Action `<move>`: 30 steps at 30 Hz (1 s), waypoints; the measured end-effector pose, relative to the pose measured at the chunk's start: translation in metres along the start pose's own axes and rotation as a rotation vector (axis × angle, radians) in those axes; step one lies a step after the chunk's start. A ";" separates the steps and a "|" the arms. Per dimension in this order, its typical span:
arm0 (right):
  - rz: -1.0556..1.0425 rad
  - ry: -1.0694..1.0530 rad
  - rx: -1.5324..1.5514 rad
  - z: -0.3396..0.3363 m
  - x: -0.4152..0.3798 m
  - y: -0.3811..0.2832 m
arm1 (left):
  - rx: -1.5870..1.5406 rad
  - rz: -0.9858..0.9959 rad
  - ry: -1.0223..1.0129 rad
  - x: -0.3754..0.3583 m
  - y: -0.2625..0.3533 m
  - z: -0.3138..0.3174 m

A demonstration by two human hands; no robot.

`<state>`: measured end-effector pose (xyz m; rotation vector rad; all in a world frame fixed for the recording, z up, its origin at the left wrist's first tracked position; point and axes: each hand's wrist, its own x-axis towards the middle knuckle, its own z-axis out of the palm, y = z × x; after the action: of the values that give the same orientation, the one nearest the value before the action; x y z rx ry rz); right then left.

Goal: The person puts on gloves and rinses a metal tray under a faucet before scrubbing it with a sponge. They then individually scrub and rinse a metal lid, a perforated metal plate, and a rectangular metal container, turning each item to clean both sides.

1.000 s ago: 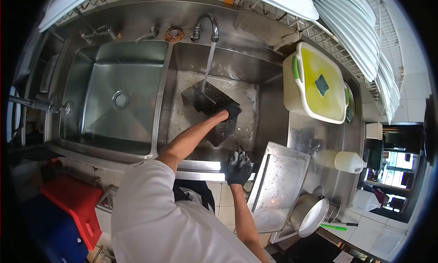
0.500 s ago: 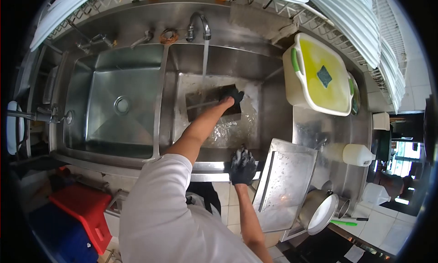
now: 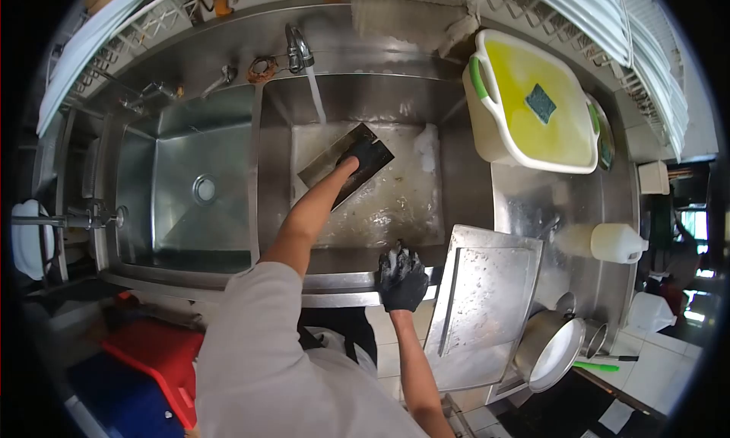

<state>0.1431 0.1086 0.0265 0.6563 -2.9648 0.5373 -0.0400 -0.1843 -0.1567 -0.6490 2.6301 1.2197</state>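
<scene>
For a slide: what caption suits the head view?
Left hand holds a metal tray under the tap's stream; right hand rests on the sink edge.
</scene>
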 end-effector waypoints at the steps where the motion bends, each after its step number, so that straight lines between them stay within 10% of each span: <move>1: -0.018 0.007 0.029 -0.001 0.002 0.001 | 0.020 -0.001 -0.008 -0.007 -0.011 0.004; 9: -0.019 -0.255 -0.007 0.027 0.024 -0.003 | 0.004 0.146 0.476 -0.157 -0.048 -0.029; 14: 0.549 -0.158 0.794 0.181 0.073 -0.015 | -0.151 -0.224 0.390 -0.175 -0.075 -0.025; 17: 0.987 -0.240 1.153 0.201 0.104 -0.041 | 0.133 -0.127 0.536 -0.179 -0.058 -0.025; 19: 1.085 -0.509 0.547 0.206 0.116 -0.053 | 0.172 -0.083 0.575 -0.170 -0.057 -0.028; 24: 0.897 -0.651 0.507 0.242 0.126 -0.041 | 0.692 -0.002 0.870 -0.130 -0.090 -0.037; 28: 0.921 -0.487 0.475 0.262 0.145 -0.021 | 0.859 -0.163 0.470 -0.112 -0.125 -0.038; 30: 0.990 -0.357 0.423 0.257 0.154 -0.021 | 0.575 -0.248 -0.107 -0.095 -0.132 -0.040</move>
<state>0.0167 -0.0602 -0.1881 -0.8985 -3.3507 1.2060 0.1052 -0.2604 -0.1897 -0.7359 2.5270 0.3845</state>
